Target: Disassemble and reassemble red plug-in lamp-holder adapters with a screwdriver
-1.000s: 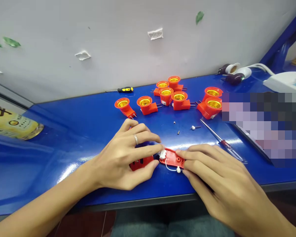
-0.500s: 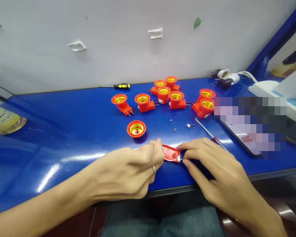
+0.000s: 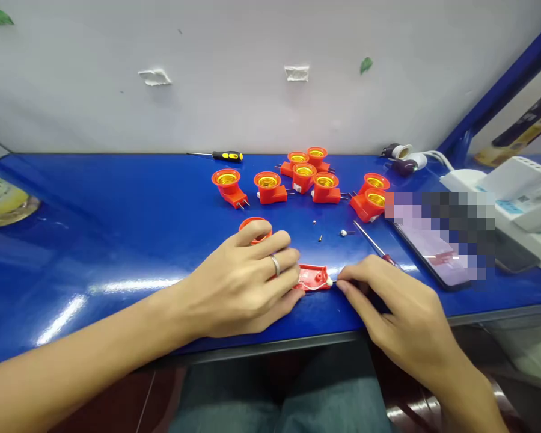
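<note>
A flat red plastic base plate [image 3: 314,278] lies near the front edge of the blue table [image 3: 117,240]. My left hand [image 3: 246,282], with a ring on one finger, presses its fingertips on the plate's left end. My right hand [image 3: 388,307] pinches a small white plug pin [image 3: 329,281] at the plate's right end. A loose red lamp socket cup [image 3: 255,228] with a brass inside sits just behind my left hand, partly hidden by the fingers.
Several red lamp holders [image 3: 315,180] with brass threads stand further back. Small screws [image 3: 319,237], a white-tipped pin [image 3: 345,233] and a red screwdriver [image 3: 376,243] lie behind the plate. A yellow-black screwdriver [image 3: 220,156] lies by the wall. A phone [image 3: 433,252] and white boxes [image 3: 514,192] are at right.
My left hand let go of the socket cup, which now sits apart on the table, and moved back over the plate's left end. My right hand shifted to pinch the white pin.
</note>
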A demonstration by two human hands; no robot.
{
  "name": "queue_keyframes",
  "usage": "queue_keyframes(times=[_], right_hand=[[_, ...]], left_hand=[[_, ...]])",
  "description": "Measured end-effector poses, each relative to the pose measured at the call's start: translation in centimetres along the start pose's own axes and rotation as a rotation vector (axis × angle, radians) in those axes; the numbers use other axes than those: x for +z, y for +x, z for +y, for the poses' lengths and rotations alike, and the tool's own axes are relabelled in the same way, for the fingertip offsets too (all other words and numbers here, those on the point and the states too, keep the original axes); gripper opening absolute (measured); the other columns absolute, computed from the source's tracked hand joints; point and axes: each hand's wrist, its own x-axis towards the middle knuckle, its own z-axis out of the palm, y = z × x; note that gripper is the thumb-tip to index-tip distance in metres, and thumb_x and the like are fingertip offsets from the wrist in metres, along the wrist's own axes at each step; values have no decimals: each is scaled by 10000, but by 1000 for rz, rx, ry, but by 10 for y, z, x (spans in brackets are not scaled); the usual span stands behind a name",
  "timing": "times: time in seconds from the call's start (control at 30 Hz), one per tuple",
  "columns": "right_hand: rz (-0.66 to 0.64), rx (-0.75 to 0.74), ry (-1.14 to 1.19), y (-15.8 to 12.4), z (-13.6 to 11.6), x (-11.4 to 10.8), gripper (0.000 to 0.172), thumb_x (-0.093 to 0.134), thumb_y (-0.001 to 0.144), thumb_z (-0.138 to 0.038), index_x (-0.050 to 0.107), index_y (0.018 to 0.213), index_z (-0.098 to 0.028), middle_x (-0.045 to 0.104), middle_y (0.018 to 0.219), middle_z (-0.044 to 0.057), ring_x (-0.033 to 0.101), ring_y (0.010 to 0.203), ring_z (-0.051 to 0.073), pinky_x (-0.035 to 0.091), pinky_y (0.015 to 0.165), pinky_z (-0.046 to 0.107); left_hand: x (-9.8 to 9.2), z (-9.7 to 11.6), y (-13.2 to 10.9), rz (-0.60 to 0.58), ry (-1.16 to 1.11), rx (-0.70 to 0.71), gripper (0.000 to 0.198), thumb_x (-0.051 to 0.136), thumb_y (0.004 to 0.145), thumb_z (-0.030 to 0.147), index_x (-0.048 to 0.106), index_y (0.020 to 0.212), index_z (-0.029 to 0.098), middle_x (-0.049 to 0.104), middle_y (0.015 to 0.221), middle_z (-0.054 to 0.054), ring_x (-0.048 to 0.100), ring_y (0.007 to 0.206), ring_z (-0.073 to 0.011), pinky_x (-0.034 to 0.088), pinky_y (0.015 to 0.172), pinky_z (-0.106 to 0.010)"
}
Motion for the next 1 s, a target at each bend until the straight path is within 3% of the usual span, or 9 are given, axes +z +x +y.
queue_keyframes(times=[0.17, 0.4, 0.67, 1.0], right_hand=[[-58, -35, -3, 2, 3, 0, 100, 560, 937, -88, 570, 985, -176, 638, 943, 18, 601, 851, 127, 464, 790, 253], [-106, -93, 47, 4, 7, -1, 198, 558, 935, -47, 591, 1074, -183, 643, 976, 22, 602, 873, 116, 472, 831, 239], [-64, -202, -57, -1, 5, -4, 188, 565, 930, -41, 636, 1037, -178, 668, 976, 25, 621, 876, 112, 493, 848, 218], [-113, -288, -118, 0, 5, -8, 283, 472, 931, 17, 617, 1093, -165, 664, 1022, 42, 605, 946, 142, 493, 898, 250]], left_hand=[[3, 2, 3, -51, -168, -58, 108, 600, 917, 209, 678, 950, 142, 713, 908, -57, 618, 850, -202, 437, 834, -390], [10, 3, 1, -67, -388, -148, 114, 570, 936, 162, 683, 947, 143, 701, 938, -62, 547, 776, -165, 422, 793, -360], [10, 3, -1, -87, -392, -148, 155, 559, 944, 170, 695, 874, 146, 696, 957, -62, 531, 782, -163, 410, 794, -374], [11, 4, -3, -68, -463, -229, 158, 568, 957, 229, 692, 888, 159, 688, 943, -58, 564, 806, -165, 384, 804, -365]])
